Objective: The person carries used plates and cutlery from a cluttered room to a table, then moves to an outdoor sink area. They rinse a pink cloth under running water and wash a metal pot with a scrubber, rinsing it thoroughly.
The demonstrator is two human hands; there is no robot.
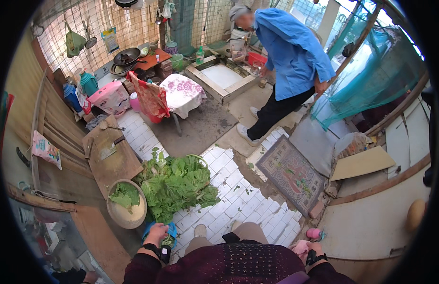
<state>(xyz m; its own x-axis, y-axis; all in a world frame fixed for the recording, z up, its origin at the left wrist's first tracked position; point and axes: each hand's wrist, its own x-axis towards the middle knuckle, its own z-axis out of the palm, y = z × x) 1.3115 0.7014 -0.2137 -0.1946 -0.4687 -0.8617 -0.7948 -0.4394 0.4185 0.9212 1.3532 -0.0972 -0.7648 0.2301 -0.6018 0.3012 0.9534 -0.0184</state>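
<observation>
My left hand (157,233) is over a blue plastic basin (175,232) that has cut greens in it. Its fingers are partly curled, and I cannot tell whether they grip anything. Just beyond lies a big heap of leafy green cabbage (175,181) on the white tiles. Left of the hand, a wide bowl (136,214) contains pale yellow meal and one large green leaf (124,194). Behind the bowl is a wooden board (114,167) bearing a cleaver (111,151). At my other side, my right hand (314,247) holds a crumpled pink cloth (300,247).
A person in a blue shirt (290,49) bends beside a low framed basin (223,76), with a glass jar at one hand. A cloth-covered stool (182,90) and a patterned mat (290,172) occupy the floor. Pink twine (313,233) lies right. Pans (126,56) stand at the back.
</observation>
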